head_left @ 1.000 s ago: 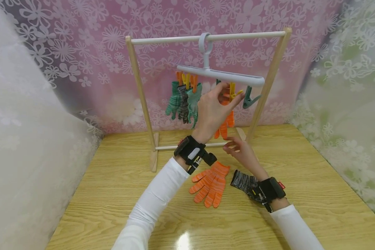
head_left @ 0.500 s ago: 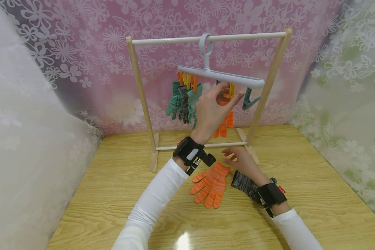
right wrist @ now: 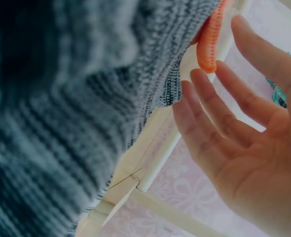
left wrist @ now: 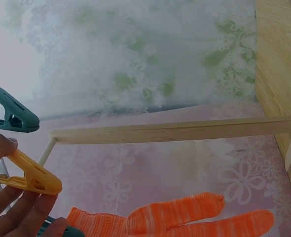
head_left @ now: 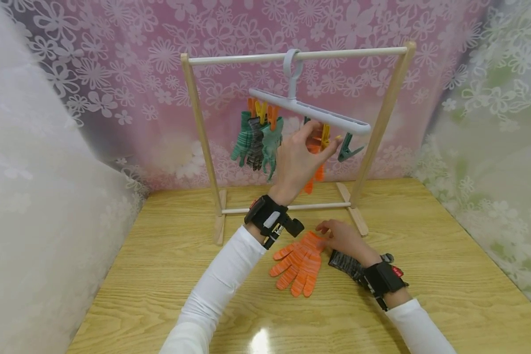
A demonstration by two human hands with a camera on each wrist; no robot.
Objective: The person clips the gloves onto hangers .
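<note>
My left hand (head_left: 293, 164) reaches up to the hanger (head_left: 309, 110) and pinches a yellow clothespin (left wrist: 34, 175) between thumb and fingers. Beside it, an orange glove (left wrist: 175, 217) hangs from a dark green clothespin (left wrist: 61, 229). Another green clothespin (head_left: 348, 149) hangs bare at the hanger's right end. Low over the table, my right hand (head_left: 345, 239) is at the cuff of a second orange glove (head_left: 298, 265), which lies flat with fingers spread. In the right wrist view its fingers are loosely bent beside the orange cuff (right wrist: 210, 47). A grey-black glove (head_left: 345, 263) lies partly hidden under the right wrist.
A wooden rack (head_left: 199, 128) with a white top rod (head_left: 349, 54) carries the hanger. On the hanger's left half, two green gloves (head_left: 272, 147) and a dark grey glove (head_left: 254, 147) hang from orange and yellow clothespins. Floral curtains (head_left: 137, 98) enclose the wooden table (head_left: 172, 275).
My right hand has come down from below the hanging orange glove to the cuff of the one on the table. My left hand keeps its pinch; the hanger's right end has swung slightly lower.
</note>
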